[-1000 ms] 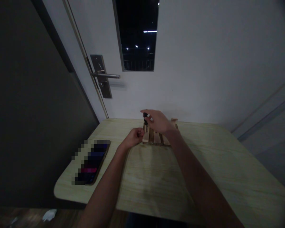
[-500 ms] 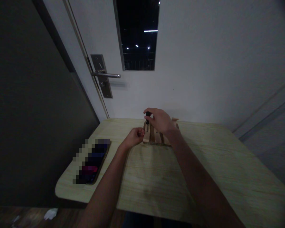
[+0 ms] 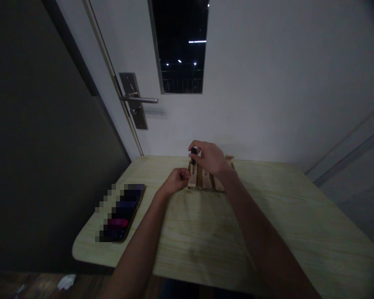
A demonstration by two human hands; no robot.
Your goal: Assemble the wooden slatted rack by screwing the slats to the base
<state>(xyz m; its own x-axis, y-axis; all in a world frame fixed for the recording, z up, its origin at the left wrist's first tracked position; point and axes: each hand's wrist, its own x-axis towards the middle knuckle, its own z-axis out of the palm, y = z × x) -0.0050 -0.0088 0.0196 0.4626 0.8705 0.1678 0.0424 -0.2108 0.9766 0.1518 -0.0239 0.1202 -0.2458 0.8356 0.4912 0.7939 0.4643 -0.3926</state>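
A small slatted wooden piece lies at the far side of the pale wooden table. My right hand hovers over its left slat, fingers pinched round the black handle of a small screwdriver held upright on the wood. My left hand rests on the table at the piece's left edge, curled into a loose fist against it; what the fist holds, if anything, is hidden.
A phone lies near the table's left edge. Behind the table stands a white door with a metal lever handle and a narrow dark window. A crumpled white scrap lies on the floor at the left.
My right hand has shifted slightly to the right and closed its fingers round the screwdriver's handle. My left fist has stayed by the wooden piece.
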